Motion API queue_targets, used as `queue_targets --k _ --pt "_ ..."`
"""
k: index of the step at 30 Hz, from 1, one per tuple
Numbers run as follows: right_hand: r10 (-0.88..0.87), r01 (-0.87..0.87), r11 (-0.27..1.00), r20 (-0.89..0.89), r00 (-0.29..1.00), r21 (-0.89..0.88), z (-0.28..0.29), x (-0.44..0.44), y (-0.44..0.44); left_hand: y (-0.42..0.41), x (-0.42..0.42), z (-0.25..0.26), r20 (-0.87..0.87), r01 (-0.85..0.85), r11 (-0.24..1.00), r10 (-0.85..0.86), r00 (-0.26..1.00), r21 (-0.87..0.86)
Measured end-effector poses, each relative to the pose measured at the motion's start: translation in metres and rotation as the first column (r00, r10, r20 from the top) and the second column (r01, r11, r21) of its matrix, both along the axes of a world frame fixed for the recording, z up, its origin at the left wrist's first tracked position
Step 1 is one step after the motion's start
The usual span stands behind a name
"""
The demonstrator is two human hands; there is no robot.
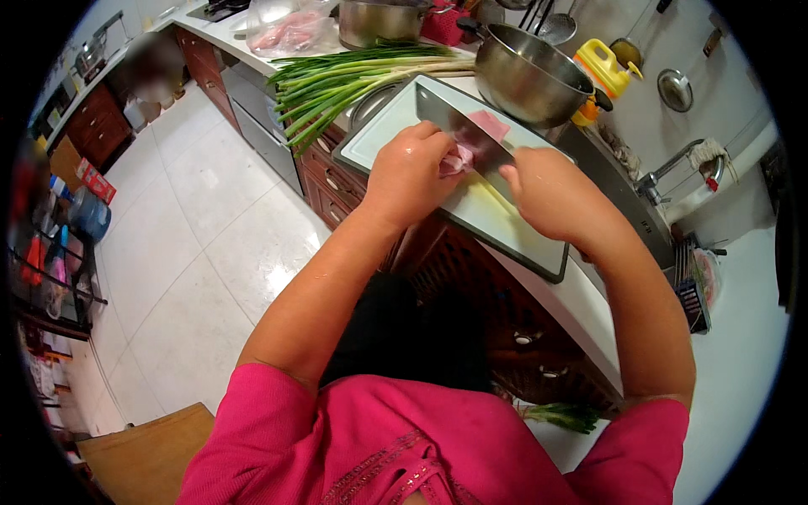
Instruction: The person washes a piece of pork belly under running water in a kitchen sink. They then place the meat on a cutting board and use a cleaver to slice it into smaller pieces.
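My left hand (413,167) presses on a piece of raw pink meat (459,161) over a white cutting board (540,243) with a dark rim. In my right hand (546,189) is a wide-bladed kitchen cleaver (435,108); its handle is hidden in my fist. The blade stands against the meat, just right of my left fingers. Another flat slice of pink meat (489,124) lies beyond the blade. A pale yellow-green strip (489,194), perhaps a stalk or a stain, shows on the board between my hands.
Long green onions (353,79) lie past the board's far left side. A steel pot (536,72) stands behind the board, near a yellow jug (600,63). Bagged raw meat (293,31) and another pot (379,22) are farther back. A faucet (669,170) rises over the sink at right.
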State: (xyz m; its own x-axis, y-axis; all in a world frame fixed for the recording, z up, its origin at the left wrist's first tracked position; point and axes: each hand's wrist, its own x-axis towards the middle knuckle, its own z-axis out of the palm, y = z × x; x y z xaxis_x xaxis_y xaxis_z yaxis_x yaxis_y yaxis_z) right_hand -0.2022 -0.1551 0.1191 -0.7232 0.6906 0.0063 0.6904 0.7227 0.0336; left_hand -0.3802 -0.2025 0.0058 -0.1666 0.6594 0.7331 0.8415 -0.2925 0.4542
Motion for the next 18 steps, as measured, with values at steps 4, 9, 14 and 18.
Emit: queue_targets --k 4,9,14,18 --pt "-0.037 0.038 0.998 0.032 0.999 -0.053 -0.003 -0.027 0.01 0.004 0.001 0.003 -0.009 0.032 0.999 -0.032 0.999 0.019" --pt "-0.012 0.012 0.998 0.007 1.0 -0.061 0.001 -0.01 0.009 0.002 -0.006 -0.001 0.015 0.015 1.0 -0.015 1.0 0.004" --pt "0.02 -0.019 0.999 -0.032 0.999 0.039 -0.015 0.007 0.007 0.004 -0.004 -0.004 -0.007 0.023 0.999 -0.023 1.0 0.033" --pt "-0.004 0.004 1.0 0.007 1.0 0.007 -0.019 -0.021 0.018 0.003 -0.002 -0.001 0.011 0.086 0.996 -0.086 0.996 0.036"
